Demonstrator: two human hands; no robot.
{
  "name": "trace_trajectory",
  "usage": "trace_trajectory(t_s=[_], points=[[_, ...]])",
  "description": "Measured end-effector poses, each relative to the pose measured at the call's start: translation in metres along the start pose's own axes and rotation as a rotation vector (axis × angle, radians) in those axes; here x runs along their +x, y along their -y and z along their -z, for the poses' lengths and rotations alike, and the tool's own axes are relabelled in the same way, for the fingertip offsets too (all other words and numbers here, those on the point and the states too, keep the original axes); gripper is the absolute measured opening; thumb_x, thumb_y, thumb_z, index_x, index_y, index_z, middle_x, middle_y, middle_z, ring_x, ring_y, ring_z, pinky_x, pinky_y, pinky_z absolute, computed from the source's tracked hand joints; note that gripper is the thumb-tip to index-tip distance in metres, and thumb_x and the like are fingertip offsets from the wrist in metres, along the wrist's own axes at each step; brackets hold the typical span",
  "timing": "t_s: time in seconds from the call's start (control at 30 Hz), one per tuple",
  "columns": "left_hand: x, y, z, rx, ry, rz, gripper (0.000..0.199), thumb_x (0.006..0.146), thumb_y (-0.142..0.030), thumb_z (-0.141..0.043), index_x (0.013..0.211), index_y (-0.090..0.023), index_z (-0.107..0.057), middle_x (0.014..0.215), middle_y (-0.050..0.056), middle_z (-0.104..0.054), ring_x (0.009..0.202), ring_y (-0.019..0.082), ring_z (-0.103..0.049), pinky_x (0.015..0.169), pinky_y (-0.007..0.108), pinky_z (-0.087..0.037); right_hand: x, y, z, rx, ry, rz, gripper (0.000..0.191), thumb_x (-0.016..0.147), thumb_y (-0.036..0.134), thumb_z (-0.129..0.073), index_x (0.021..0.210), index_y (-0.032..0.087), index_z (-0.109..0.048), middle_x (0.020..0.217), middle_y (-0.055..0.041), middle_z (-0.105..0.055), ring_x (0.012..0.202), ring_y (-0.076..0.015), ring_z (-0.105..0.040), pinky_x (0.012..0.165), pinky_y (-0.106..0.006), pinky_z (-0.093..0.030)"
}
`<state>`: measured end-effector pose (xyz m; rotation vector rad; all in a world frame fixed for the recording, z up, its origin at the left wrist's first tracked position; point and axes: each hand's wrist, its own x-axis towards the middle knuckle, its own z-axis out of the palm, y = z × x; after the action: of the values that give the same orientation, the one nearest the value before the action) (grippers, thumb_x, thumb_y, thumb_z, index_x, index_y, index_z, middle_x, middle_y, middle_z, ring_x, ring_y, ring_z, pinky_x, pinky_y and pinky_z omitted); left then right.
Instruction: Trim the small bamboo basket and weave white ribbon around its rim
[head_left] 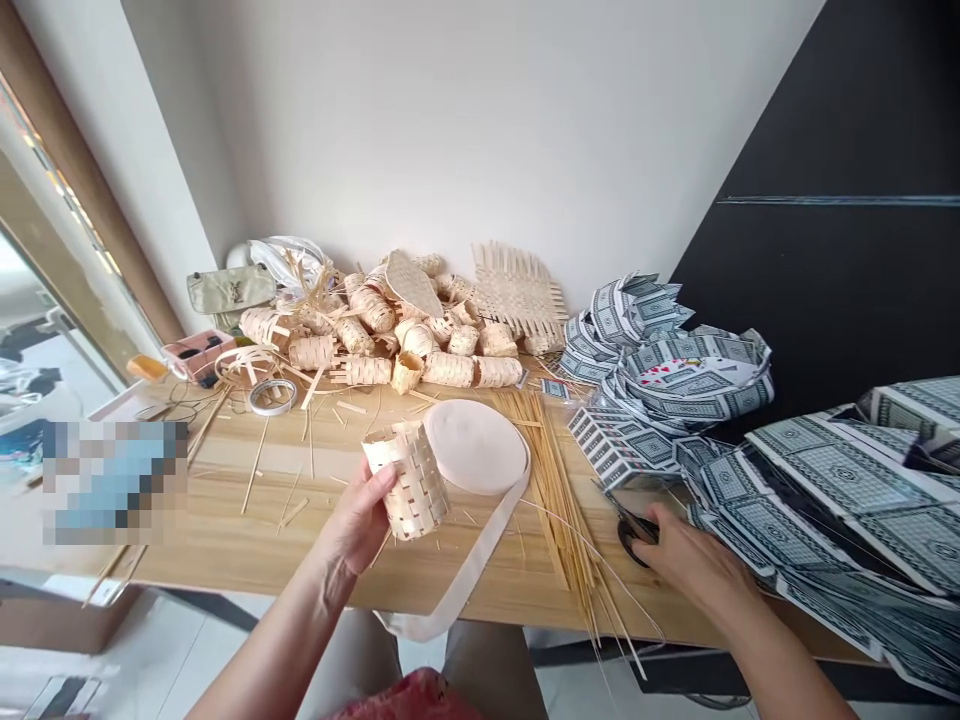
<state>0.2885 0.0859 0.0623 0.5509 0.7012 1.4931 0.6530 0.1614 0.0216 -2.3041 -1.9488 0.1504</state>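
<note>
A pale woven cylinder (417,488) is in my left hand (361,520), tilted above the table, with the thumb on its near-left side. My right hand (679,550) is at the black handles of a pair of scissors (636,530), low over the table's right side; the blades point up and left. Just behind the cylinder lies a flat roll of off-white ribbon (477,447), its loose end (457,598) hanging over the front edge. Long thin strips (551,480) run between the roll and the scissors.
Woven cylinders (450,368) are heaped at the back, beside a flat woven mat (519,290). Folded playing-card structures (690,385) fill the right side. A tape roll (272,397) and pink box (199,357) are at the left. The table's edge (300,600) is near my legs.
</note>
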Motion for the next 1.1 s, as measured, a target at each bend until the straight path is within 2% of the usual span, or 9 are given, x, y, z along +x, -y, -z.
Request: trace_trajectory(t_s=[0.13,0.27,0.4,0.5,0.6,0.7,0.8,0.9,1.1], points=[[-0.002,-0.002,-0.001,0.08,-0.043,-0.101,0.068,0.055,-0.038,-0.081,0.115,-0.022,-0.054,0.106,0.007,-0.064,0.106,0.028,-0.056,0.087,0.036,-0.046,-0.005,0.001,0.0,0.166,0.078,-0.099,0.029,0.063,0.037,-0.056,0.086,0.02,-0.06,0.07,-0.0082,-0.067,0.063,-0.0283,-0.062,0.059,-0.036,-0.044],[-0.004,-0.001,-0.005,0.09,-0.056,-0.192,0.07,0.056,-0.037,-0.081,0.118,-0.023,-0.052,0.111,0.007,-0.062,0.116,0.028,-0.049,0.095,0.037,-0.041,-0.023,0.002,0.0,0.806,0.147,-0.225,0.037,0.057,0.035,-0.065,0.091,0.021,-0.06,0.077,-0.0087,-0.068,0.076,-0.0278,-0.063,0.047,-0.029,-0.041],[-0.006,0.003,-0.01,0.049,-0.037,-0.193,0.062,0.061,-0.036,-0.077,0.117,-0.025,-0.052,0.117,0.005,-0.06,0.119,0.027,-0.047,0.097,0.037,-0.04,-0.048,0.02,0.008,1.408,0.186,-0.07,0.046,0.061,0.044,-0.072,0.101,0.025,-0.062,0.088,-0.0083,-0.065,0.087,-0.024,-0.06,0.034,-0.019,-0.03],[-0.006,0.008,-0.012,-0.002,-0.018,-0.152,0.056,0.066,-0.036,-0.074,0.116,-0.026,-0.053,0.116,0.005,-0.061,0.114,0.027,-0.051,0.094,0.037,-0.042,-0.063,0.056,0.023,1.56,0.245,0.11,0.042,0.066,0.047,-0.069,0.103,0.029,-0.063,0.082,-0.005,-0.062,0.077,-0.0193,-0.06,0.044,-0.02,-0.044],[-0.007,0.013,-0.013,-0.045,0.005,-0.123,0.055,0.065,-0.038,-0.075,0.114,-0.023,-0.055,0.113,0.006,-0.062,0.112,0.027,-0.053,0.093,0.038,-0.042,-0.074,0.103,0.04,1.407,0.243,0.348,0.041,0.071,0.051,-0.063,0.103,0.026,-0.062,0.086,-0.0069,-0.062,0.073,-0.0201,-0.06,0.06,-0.031,-0.052],[-0.008,0.015,-0.015,-0.046,0.001,-0.138,0.059,0.062,-0.038,-0.077,0.114,-0.022,-0.054,0.112,0.008,-0.062,0.111,0.028,-0.053,0.094,0.039,-0.042,-0.084,0.144,0.053,0.937,-0.023,0.622,0.034,0.074,0.033,-0.06,0.106,0.024,-0.058,0.087,-0.0064,-0.06,0.074,-0.0204,-0.058,0.064,-0.033,-0.051],[-0.01,0.015,-0.017,-0.033,-0.021,-0.198,0.063,0.06,-0.038,-0.078,0.114,-0.021,-0.054,0.113,0.009,-0.062,0.113,0.028,-0.052,0.095,0.039,-0.04,-0.092,0.169,0.058,0.572,-0.279,0.865,0.04,0.074,0.017,-0.05,0.114,0.021,-0.053,0.094,-0.0078,-0.058,0.086,-0.0221,-0.057,0.075,-0.036,-0.05],[-0.011,0.016,-0.017,-0.017,-0.019,-0.255,0.063,0.059,-0.039,-0.078,0.114,-0.02,-0.054,0.113,0.01,-0.062,0.114,0.029,-0.052,0.097,0.039,-0.039,-0.095,0.182,0.055,0.437,-0.395,0.963,0.044,0.076,0.016,-0.046,0.12,0.019,-0.049,0.095,-0.0093,-0.058,0.087,-0.0231,-0.058,0.073,-0.036,-0.051],[-0.013,0.022,-0.012,-0.023,-0.017,-0.296,0.069,0.058,-0.036,-0.08,0.119,-0.022,-0.05,0.118,0.009,-0.06,0.115,0.027,-0.052,0.1,0.038,-0.036,-0.093,0.191,0.052,0.393,-0.415,1.018,0.042,0.078,0.016,-0.045,0.12,0.017,-0.05,0.096,-0.0091,-0.061,0.086,-0.023,-0.06,0.071,-0.036,-0.052]])
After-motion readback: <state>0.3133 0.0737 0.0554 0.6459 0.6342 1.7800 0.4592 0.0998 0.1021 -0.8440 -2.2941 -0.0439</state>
